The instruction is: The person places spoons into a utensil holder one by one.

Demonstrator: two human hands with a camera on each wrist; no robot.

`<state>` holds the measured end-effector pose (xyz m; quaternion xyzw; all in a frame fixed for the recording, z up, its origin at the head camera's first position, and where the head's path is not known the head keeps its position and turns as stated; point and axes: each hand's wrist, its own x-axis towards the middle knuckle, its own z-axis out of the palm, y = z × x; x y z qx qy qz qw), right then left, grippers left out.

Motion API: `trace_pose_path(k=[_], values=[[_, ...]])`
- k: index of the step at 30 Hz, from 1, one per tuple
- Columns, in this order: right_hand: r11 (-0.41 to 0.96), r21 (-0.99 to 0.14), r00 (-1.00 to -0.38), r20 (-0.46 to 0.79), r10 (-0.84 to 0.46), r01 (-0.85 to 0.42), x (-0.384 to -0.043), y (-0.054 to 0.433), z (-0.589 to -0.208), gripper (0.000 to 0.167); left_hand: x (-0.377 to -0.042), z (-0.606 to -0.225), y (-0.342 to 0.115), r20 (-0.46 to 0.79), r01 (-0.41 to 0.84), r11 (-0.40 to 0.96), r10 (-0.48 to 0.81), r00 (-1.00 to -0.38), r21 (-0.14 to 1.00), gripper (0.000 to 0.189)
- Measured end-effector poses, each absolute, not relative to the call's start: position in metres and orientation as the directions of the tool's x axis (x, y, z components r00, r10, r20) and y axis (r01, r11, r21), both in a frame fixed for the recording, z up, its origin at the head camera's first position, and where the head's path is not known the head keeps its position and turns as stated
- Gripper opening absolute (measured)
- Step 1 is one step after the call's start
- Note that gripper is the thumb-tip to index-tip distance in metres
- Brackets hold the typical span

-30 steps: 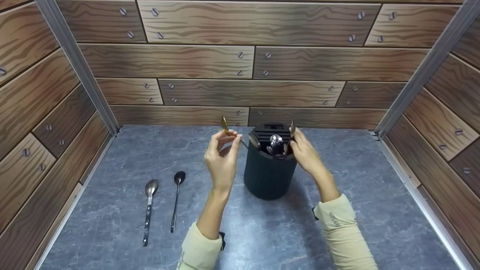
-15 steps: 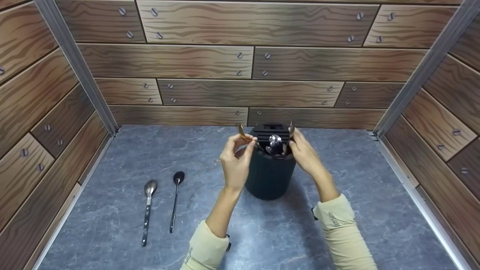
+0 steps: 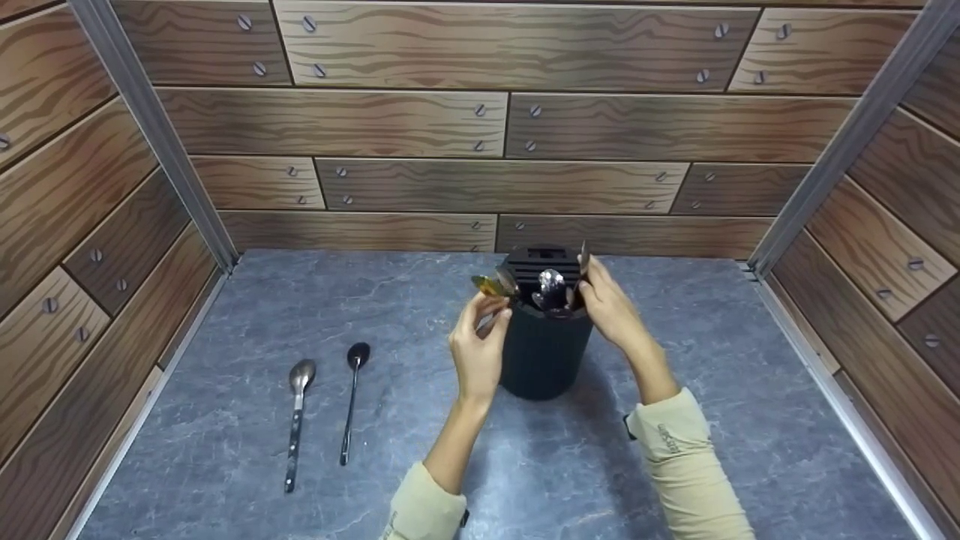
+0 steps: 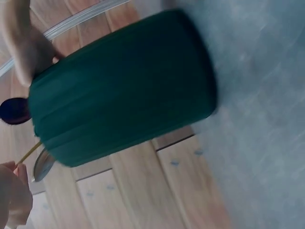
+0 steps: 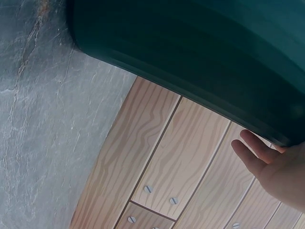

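Note:
A dark green utensil holder (image 3: 544, 356) with a slotted black top stands on the table, several spoons in it. At its left rim my left hand (image 3: 478, 360) pinches a gold spoon (image 3: 489, 286) near the bowl; the left wrist view shows its thin gold handle (image 4: 29, 152) reaching to the holder's mouth. Close by, a silver spoon (image 4: 44, 165) leans out. My right hand (image 3: 619, 307) rests against the holder's right side near the rim, beside an upright spoon (image 3: 584, 257). Two straight fingers (image 5: 250, 155) show in the right wrist view; the others are partly hidden.
To the left lie a spoon with a dark studded handle (image 3: 295, 427) and a slim dark spoon (image 3: 351, 405), apart from each other. Wood-patterned walls (image 3: 412, 124) enclose the grey marbled table (image 3: 247, 322) at the back and sides.
My left hand has moved right to the holder with the gold spoon, then slightly down, and the spoon's bowl has tipped left. My right hand and the holder have stayed put.

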<state>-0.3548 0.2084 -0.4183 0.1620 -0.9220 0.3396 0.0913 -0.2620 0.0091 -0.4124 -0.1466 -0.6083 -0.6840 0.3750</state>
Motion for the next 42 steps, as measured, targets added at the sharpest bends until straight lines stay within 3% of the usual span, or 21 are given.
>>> trace_pose_path(k=[10, 18, 23, 28, 36, 42], values=[[0.712, -0.596, -0.926, 0.291, -0.239, -0.371, -0.354, 0.209, -0.418, 0.050, -0.271, -0.447, -0.001, 0.562, 0.600, -0.025, -0.319, -0.763, 0.800, 0.028], [0.706, -0.601, -0.926, 0.279, -0.256, -0.376, -0.355, 0.209, -0.419, 0.051, -0.284, -0.471, -0.035, 0.518, 0.509, 0.129, -0.369, -0.772, 0.851, 0.025], [0.698, -0.610, -0.927, 0.277, -0.254, -0.374, -0.355, 0.209, -0.419, 0.051, -0.284, -0.482, -0.064, 0.449, 0.320, 0.351, -0.398, -0.800, 0.880, 0.026], [0.698, -0.612, -0.927, 0.281, -0.248, -0.372, -0.355, 0.209, -0.419, 0.050, -0.283, -0.496, -0.090, 0.361, 0.079, 0.540, -0.440, -0.822, 0.838, 0.027], [0.704, -0.612, -0.931, 0.277, -0.236, -0.361, -0.355, 0.208, -0.419, 0.051, -0.281, -0.513, -0.121, 0.190, -0.177, 0.598, -0.499, -0.846, 0.782, 0.030], [0.708, -0.614, -0.936, 0.270, -0.227, -0.348, -0.355, 0.208, -0.419, 0.051, -0.281, -0.525, -0.133, 0.106, -0.274, 0.598, -0.521, -0.847, 0.753, 0.032]])
